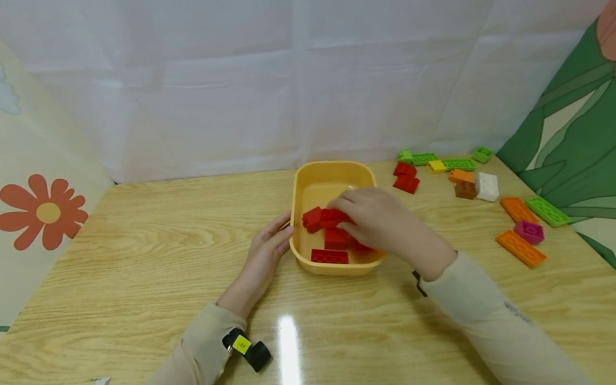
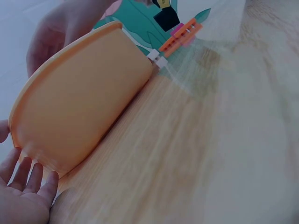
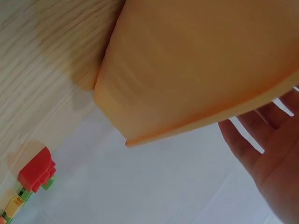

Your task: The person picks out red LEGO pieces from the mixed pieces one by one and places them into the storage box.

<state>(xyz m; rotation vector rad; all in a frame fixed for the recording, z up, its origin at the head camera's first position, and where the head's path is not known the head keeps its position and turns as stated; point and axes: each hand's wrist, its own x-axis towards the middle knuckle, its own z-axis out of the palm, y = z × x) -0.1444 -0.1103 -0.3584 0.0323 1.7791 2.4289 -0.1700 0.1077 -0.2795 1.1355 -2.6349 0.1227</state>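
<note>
A yellow-orange plastic bin stands on the table with several red building bricks in it. My left hand rests against the bin's left side, its fingers lying fairly straight on the outer wall. My right hand reaches over the bin's right rim and pinches a red brick between thumb and fingers. Touching or overlapping that piece is another red brick. Below them lie a red block and a flat red brick. In the right wrist view the bin wall hides the fingertips.
To the right lie loose bricks: red bricks, a yellow brick, a white brick, a brown brick, a magenta brick, orange plates and green plates. A white cloth hangs behind the table.
</note>
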